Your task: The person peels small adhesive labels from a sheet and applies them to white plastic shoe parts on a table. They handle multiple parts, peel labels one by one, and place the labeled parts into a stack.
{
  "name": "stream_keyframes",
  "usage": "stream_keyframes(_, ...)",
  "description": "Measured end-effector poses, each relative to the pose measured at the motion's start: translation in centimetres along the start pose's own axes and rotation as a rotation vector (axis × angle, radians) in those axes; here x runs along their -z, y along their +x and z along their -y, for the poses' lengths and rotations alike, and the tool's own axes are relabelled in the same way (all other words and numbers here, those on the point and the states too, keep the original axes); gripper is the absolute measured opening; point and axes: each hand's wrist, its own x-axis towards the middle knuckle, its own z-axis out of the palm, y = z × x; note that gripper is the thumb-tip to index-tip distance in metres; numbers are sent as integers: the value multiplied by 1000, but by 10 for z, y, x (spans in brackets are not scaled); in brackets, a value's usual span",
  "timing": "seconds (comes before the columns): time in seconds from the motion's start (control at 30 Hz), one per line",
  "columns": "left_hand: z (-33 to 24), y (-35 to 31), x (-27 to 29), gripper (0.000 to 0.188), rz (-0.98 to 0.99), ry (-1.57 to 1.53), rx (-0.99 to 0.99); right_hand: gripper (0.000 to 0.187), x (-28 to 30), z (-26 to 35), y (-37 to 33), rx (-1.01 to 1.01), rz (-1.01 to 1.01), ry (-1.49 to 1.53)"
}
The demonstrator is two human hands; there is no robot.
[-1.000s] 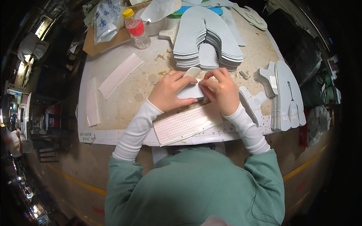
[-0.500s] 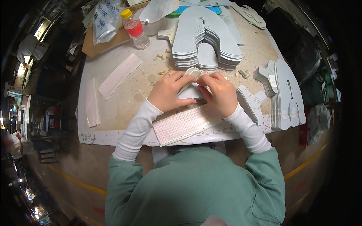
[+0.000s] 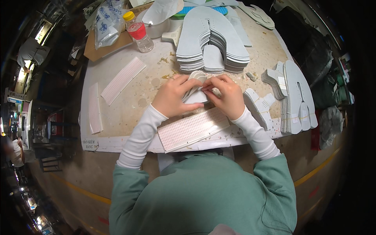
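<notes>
Over the front part of the table, my left hand (image 3: 170,97) is wrapped around a small stack of pale grey shoe pieces (image 3: 194,96). Their curved upper edges fan apart above its fingers. My right hand (image 3: 227,96) pinches at the right side of this stack, thumb against fingertips; whatever may be between them is too small to make out. A sheet of pink-printed stickers (image 3: 192,131) lies under and in front of my hands. Just beyond them stands a thick pile of large grey U-shaped shoe uppers (image 3: 196,31), with a smaller rounded stack (image 3: 214,58) in its opening.
Two more sticker strips (image 3: 123,80) lie at the left. A bottle with a yellow cap (image 3: 139,33) stands by a cardboard box (image 3: 92,49) and a plastic bag (image 3: 107,23). Banded piles of grey pieces (image 3: 290,102) and smaller cut pieces (image 3: 256,107) are on the right.
The view has shifted slightly. My right fingers have moved a little at the edge of the stack, while my left hand keeps its hold.
</notes>
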Motion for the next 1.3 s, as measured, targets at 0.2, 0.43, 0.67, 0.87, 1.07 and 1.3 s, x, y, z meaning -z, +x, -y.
stream_keyframes(0.2, 1, 3, -2, 36, -43, -90, 5, 22, 5, -10, 7, 35, -121, -24)
stream_keyframes(0.43, 0, -1, -3, 36, 26, 83, 7, 27, -1, -2, 2, -9, 53, 183)
stream_keyframes(0.67, 4, -1, -6, 36, -29, -11, -13, 23, 2, -10, 10, -4, -104, 23)
stream_keyframes(0.87, 5, -2, -5, 36, 6, 20, 54, 19, 0, -7, 1, -48, 48, 288)
stream_keyframes(1.07, 0, -2, -4, 35, -30, 54, -10, 27, -3, -9, 3, 50, 27, -38)
stream_keyframes(1.3, 6, -1, -5, 34, -41, -38, 44, 76, 3, -3, 9, -85, 69, 358)
